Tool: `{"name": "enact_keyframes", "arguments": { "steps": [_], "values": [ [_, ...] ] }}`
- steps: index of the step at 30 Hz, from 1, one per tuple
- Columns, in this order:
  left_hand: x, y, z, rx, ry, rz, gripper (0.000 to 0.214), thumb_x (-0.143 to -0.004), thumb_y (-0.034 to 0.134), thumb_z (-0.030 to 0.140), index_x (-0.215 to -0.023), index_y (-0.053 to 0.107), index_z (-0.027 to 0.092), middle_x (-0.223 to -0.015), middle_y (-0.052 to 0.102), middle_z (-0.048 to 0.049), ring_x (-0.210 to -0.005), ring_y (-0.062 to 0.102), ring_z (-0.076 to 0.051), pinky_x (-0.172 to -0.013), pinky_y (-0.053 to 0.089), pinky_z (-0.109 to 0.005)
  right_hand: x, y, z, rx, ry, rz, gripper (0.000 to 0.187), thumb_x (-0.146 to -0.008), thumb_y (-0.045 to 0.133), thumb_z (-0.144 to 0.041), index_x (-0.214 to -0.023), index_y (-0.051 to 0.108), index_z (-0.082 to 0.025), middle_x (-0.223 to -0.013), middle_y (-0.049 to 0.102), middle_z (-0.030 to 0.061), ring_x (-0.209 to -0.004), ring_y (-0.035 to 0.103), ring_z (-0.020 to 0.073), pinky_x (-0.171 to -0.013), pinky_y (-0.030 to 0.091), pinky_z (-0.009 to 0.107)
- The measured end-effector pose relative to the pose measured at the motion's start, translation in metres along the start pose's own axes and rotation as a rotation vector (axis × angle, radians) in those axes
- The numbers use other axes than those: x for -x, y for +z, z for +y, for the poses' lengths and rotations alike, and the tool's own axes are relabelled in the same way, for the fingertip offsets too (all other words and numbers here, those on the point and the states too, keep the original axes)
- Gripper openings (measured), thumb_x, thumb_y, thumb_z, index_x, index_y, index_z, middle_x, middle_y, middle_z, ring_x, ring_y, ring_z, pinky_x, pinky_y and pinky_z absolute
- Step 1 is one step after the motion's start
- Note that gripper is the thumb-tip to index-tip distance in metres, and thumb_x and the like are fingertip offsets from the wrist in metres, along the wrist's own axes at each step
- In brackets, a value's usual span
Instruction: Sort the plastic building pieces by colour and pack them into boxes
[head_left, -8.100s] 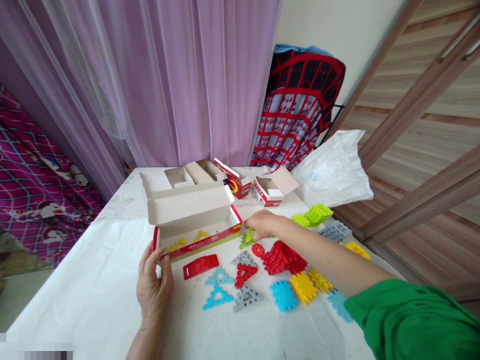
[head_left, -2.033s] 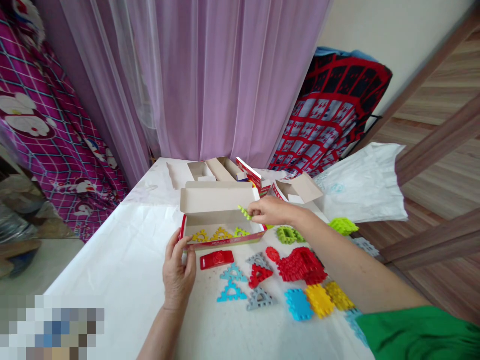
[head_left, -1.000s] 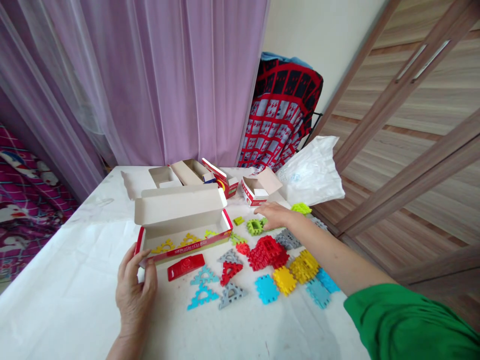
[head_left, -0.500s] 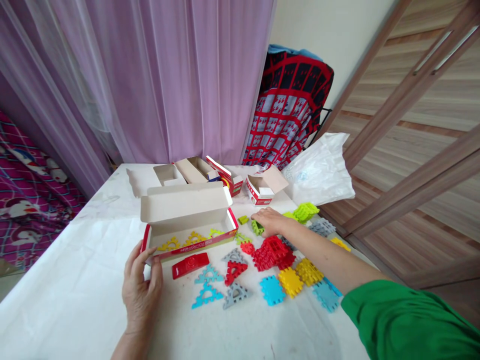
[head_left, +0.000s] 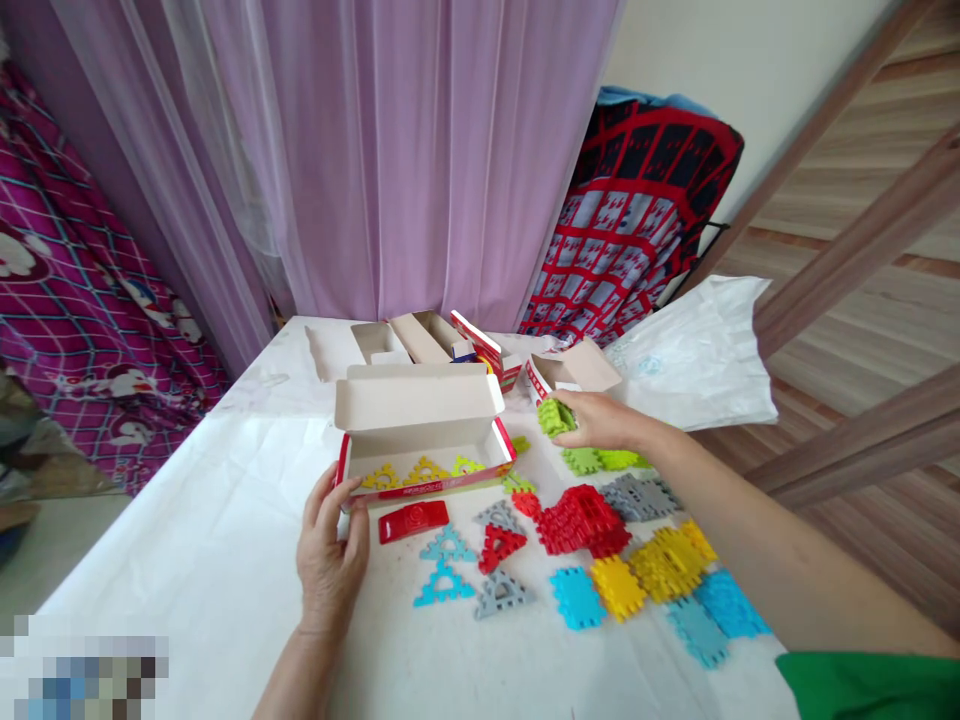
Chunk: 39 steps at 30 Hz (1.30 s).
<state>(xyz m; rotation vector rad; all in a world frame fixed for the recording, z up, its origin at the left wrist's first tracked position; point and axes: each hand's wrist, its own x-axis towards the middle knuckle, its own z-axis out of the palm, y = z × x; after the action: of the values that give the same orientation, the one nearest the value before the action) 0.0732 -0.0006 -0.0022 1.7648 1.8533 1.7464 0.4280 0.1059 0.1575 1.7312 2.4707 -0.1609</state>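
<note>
With fingers wrapped on its near left corner, my left hand (head_left: 330, 550) grips a long open cardboard box (head_left: 420, 442). Inside its front wall stand yellow and lime toothed pieces (head_left: 426, 470). My right hand (head_left: 596, 418) is closed on a stack of lime-green interlocking blocks (head_left: 553, 418), to the right of the box. Lime square pieces (head_left: 583, 460) lie just below that hand. In front of the box rest a red plastic piece (head_left: 412, 521) and light-blue triangular pieces (head_left: 444, 584). The right fingertips are partly hidden.
A red block pile (head_left: 581, 520), grey blocks (head_left: 637, 497), yellow blocks (head_left: 667, 565) and blue squares (head_left: 577, 598) spread over the right side. Behind stand a small open box (head_left: 581, 368), other open cartons (head_left: 420, 338) and a white plastic bag (head_left: 697, 355).
My right hand has lifted from the lime pieces and now holds a stack of them near the small box. My left hand stays on the long box. The view has shifted.
</note>
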Motion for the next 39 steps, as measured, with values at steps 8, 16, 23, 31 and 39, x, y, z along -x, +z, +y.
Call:
{"name": "enact_keyframes", "arguments": {
  "steps": [8, 16, 23, 31, 39],
  "values": [
    [0.002, 0.003, -0.002, 0.073, -0.005, 0.02, 0.019, -0.087, 0.054, 0.023, -0.105, 0.059, 0.021, -0.131, 0.059, -0.0116, -0.116, 0.061, -0.022, -0.084, 0.057, -0.033, -0.058, -0.006, -0.146, -0.103, -0.31, -0.18, 0.051, -0.068, 0.072, -0.045, -0.111, 0.065, -0.019, -0.103, 0.072, 0.0062, -0.088, 0.066, 0.0221, -0.068, 0.045, 0.024],
    [0.004, 0.004, -0.004, 0.093, 0.015, 0.013, 0.019, -0.087, 0.053, 0.021, -0.106, 0.058, 0.022, -0.133, 0.057, -0.0115, -0.119, 0.059, -0.022, -0.091, 0.055, -0.037, -0.083, 0.024, -0.217, 0.09, -0.498, -0.171, 0.048, -0.074, 0.068, -0.039, -0.114, 0.061, -0.015, -0.112, 0.07, 0.0145, -0.101, 0.067, 0.0292, -0.077, 0.05, 0.032],
    [0.006, 0.005, -0.007, 0.11, -0.002, -0.003, 0.019, -0.088, 0.053, 0.02, -0.106, 0.057, 0.022, -0.133, 0.057, -0.0116, -0.118, 0.06, -0.022, -0.089, 0.055, -0.037, -0.091, 0.041, -0.233, 0.139, -0.629, -0.117, 0.048, -0.081, 0.065, -0.049, -0.111, 0.058, -0.012, -0.109, 0.07, 0.0164, -0.1, 0.067, 0.0276, -0.08, 0.051, 0.032],
    [0.003, 0.003, -0.003, 0.093, 0.009, 0.001, 0.017, -0.087, 0.052, 0.02, -0.104, 0.058, 0.022, -0.132, 0.058, -0.0106, -0.12, 0.058, -0.022, -0.098, 0.051, -0.04, -0.094, 0.047, -0.24, 0.134, -0.601, -0.122, 0.038, -0.085, 0.063, -0.04, -0.109, 0.062, -0.011, -0.107, 0.072, 0.0155, -0.102, 0.068, 0.0274, -0.078, 0.051, 0.031],
    [0.004, 0.005, -0.004, 0.108, 0.012, -0.003, 0.019, -0.088, 0.052, 0.019, -0.105, 0.057, 0.022, -0.131, 0.058, -0.0109, -0.119, 0.059, -0.022, -0.098, 0.051, -0.041, -0.092, 0.044, -0.232, 0.108, -0.549, -0.121, 0.049, -0.078, 0.068, -0.05, -0.11, 0.062, -0.014, -0.108, 0.072, 0.0156, -0.099, 0.069, 0.0288, -0.074, 0.051, 0.031]
  ]
}}
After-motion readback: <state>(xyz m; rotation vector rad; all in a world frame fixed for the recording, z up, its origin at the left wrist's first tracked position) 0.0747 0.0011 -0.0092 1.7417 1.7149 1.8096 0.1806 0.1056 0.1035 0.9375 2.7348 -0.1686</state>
